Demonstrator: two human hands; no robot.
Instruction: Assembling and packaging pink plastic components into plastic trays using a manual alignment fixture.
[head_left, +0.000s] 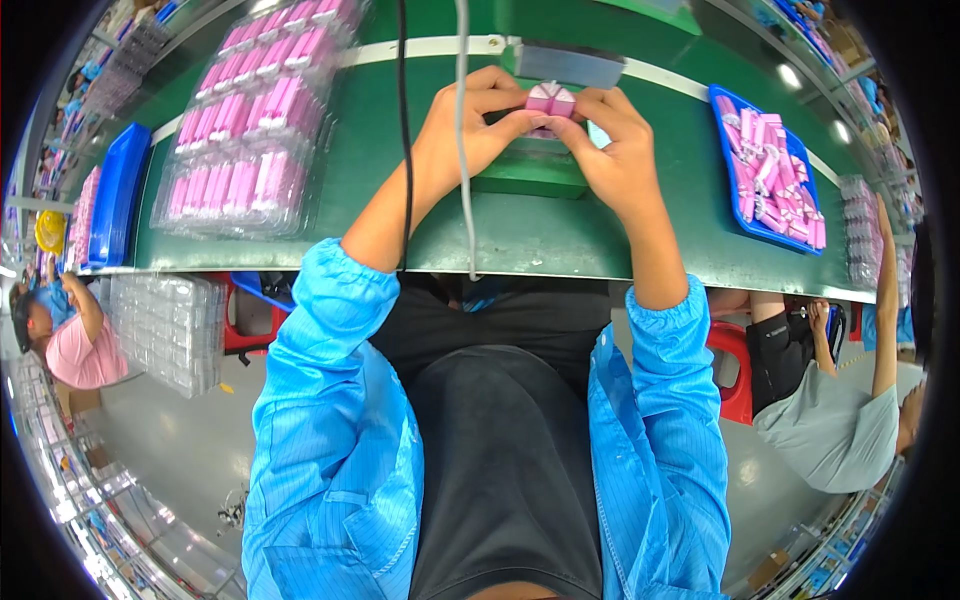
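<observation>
At the upper left of the frame, clear plastic trays (305, 203) are set on the green bench (680, 150), and their compartments are filled with upright pink-and-white packs (235, 115) in close rows. At the right of the frame, a blue bin (781, 239) is loaded with loose pink-and-white pieces (768, 170), which are heaped at all angles. Near the right rim, more clear trays (862, 225) with pink contents can be seen. At the far left, a blue container (118, 195) is tipped so that its inside is hidden, and further pink packs (86, 210) are seen just beside it. Below the bench edge at the left, a stack of clear moulded trays (170, 330) is shown.

A pair of pink pieces (550, 99) is held side by side at the upper centre of the frame, above a green block (530, 175). The grip of the left hand (485, 118) is closed on the pair from the left, and that of the right hand (612, 130) is closed on it from the right, with both thumbs pressed to the near side. Pale triangular marks are borne on the ends of the pair; any print on the packs is too small to be read.
</observation>
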